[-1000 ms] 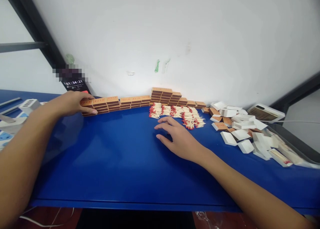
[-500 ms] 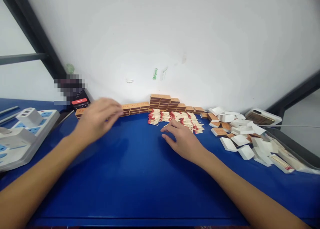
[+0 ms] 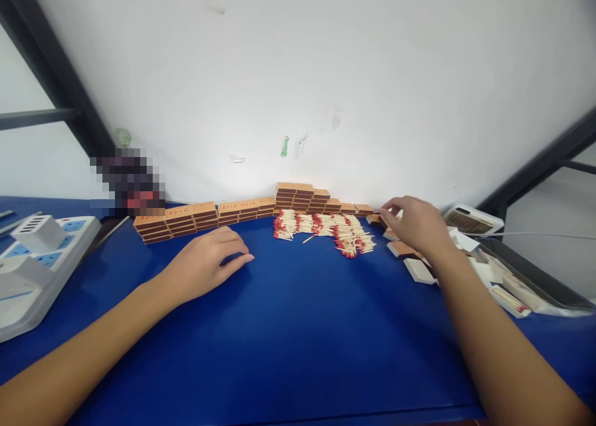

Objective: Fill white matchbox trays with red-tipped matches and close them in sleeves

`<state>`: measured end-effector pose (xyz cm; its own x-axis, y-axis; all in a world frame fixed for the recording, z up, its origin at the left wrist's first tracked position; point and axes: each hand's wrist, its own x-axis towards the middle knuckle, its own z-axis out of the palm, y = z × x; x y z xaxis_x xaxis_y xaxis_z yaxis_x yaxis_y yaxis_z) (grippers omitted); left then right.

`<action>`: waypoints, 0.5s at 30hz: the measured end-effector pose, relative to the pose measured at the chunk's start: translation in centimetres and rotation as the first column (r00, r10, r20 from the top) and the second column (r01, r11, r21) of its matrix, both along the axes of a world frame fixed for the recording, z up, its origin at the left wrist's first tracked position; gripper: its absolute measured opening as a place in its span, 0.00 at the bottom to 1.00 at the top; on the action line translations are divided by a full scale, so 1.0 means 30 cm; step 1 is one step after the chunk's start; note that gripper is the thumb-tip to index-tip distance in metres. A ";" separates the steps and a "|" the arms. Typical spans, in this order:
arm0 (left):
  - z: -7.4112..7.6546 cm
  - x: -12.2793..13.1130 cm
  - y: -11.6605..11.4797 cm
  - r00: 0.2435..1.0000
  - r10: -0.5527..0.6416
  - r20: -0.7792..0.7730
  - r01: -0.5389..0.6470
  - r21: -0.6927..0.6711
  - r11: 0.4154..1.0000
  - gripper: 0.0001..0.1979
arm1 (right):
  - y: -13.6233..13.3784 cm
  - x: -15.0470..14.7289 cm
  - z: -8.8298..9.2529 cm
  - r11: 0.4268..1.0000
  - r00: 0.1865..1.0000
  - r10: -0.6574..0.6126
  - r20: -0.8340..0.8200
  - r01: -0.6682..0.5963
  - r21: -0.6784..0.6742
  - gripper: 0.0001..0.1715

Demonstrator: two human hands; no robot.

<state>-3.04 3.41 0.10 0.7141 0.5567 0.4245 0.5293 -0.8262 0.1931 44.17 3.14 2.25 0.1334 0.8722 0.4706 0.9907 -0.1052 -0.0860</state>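
My left hand [image 3: 207,261] rests on the blue table [image 3: 288,326], fingers loosely stretched and holding nothing, just in front of a row of stacked brown matchboxes [image 3: 205,215] along the wall. A pile of loose red-tipped matches [image 3: 326,227] lies in the middle. My right hand [image 3: 414,224] hovers over the loose brown box sleeves and white inner trays [image 3: 419,271] at the right, fingers curled down toward them; whether it grips one I cannot see.
A higher stack of matchboxes [image 3: 298,196] stands against the white wall. A white power strip [image 3: 32,258] lies at the left edge, a phone [image 3: 139,199] leans behind the row. A dark tray [image 3: 535,277] and a white device [image 3: 472,220] are at the right.
My left hand left the matchbox row and came down flat on the table. My right hand moved from beside the matches rightward to the pile of sleeves and trays.
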 end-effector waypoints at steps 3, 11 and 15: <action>-0.005 0.019 -0.020 1.000 -0.015 -0.021 0.014 -0.035 0.999 0.16 | -0.013 0.093 0.015 0.988 0.990 -0.138 -0.033 0.135 -0.077 0.12; -0.008 0.029 -0.027 1.000 0.004 0.002 -0.004 -0.101 0.995 0.15 | -0.024 0.184 0.006 0.981 0.983 -0.176 -0.056 0.171 -0.093 0.12; -0.009 0.023 -0.016 1.000 0.015 0.006 -0.015 -0.092 0.996 0.16 | 0.017 0.208 -0.038 0.988 0.989 -0.150 0.010 0.150 -0.028 0.11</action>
